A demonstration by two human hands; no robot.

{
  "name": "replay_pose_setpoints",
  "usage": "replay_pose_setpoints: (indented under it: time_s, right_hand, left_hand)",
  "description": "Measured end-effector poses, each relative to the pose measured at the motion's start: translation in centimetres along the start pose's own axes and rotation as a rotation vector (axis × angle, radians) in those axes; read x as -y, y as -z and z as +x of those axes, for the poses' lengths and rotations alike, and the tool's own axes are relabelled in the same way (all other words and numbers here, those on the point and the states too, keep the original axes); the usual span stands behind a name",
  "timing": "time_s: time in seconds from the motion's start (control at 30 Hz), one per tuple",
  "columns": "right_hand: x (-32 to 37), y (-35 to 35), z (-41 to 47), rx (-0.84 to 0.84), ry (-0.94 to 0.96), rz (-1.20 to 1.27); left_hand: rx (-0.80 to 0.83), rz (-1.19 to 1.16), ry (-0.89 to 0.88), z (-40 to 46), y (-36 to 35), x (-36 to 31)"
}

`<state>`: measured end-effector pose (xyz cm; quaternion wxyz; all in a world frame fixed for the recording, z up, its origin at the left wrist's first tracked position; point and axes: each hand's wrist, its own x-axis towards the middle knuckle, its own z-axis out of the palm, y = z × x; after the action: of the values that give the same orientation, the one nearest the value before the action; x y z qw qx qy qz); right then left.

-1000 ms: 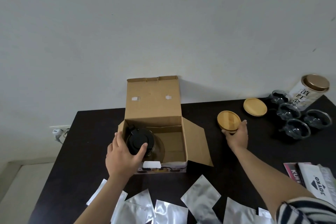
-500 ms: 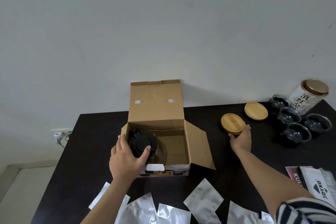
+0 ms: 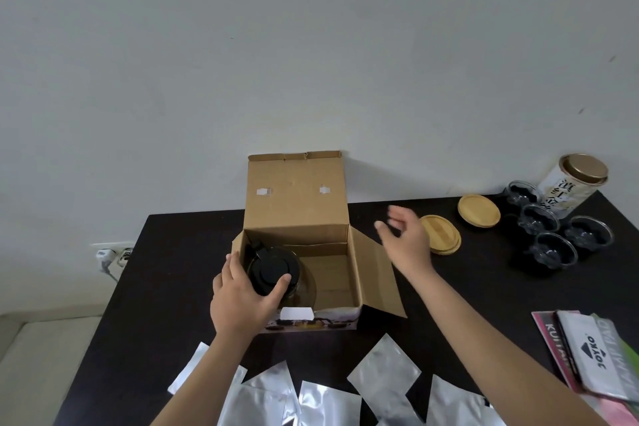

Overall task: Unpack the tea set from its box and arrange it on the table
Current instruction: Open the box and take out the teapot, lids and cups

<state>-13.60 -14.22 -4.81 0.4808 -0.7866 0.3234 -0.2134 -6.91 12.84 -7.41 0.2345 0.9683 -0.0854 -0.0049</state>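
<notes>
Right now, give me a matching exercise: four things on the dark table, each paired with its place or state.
1. black-lidded glass teapot
2. round bamboo coaster
3. clear glass cups
4. silver foil pouches

A. near table edge
B. inside the open cardboard box, left hand on it
C. grouped far right
D. flat behind the open right hand

1-B, 2-D, 3-C, 4-A

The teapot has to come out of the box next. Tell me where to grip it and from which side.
Grip the teapot around its black lid and neck, from straight above. It stands upright in the left part of the box, whose walls block any side approach. The left hand already cups the lid from above; the right hand is free, perhaps to steady the glass body.
</notes>
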Motion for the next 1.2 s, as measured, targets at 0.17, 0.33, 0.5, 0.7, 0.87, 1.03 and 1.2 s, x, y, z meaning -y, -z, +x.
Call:
replay_pose_setpoints:
  time_s: [0.17,0.33,0.5,0.7,0.87,1.03,1.2]
  right_hand:
    - [7.1,-4.0,-2.8,0.505,0.139,-0.115]
    - [10.3,-8.5,-4.0,0.81,0.103,-0.438]
    - [10.4,-11.8,-4.9,0.916,0.108,-0.731]
    - [10.3,-13.3,-5.8,0.866,0.126,-0.832]
    - [10.0,-13.2,-6.1,0.745,0.23,-0.801]
    - [11.5,-11.3,-6.0,0.698,0.303,-0.785]
    - [15.2,-5.5,-4.5,0.687,0.265,-0.565]
  left_hand:
    - [0.163,-0.1,-0.087,0.1,0.7,1.0]
    - [0.393,-0.175,-0.175,0.4,2.5,2.0]
    - [0.397,-0.213,-0.179,0.2,2.8,1.8]
    - [0.403,-0.272,-0.14,0.3,2.8,2.1]
    - [0.387,-0.282,-0.141,0.1,2.8,2.0]
    - [0.368,-0.28,-0.142,0.1,2.7,2.1]
    - [0.334,-0.284,-0.161,0.1,2.4,2.3]
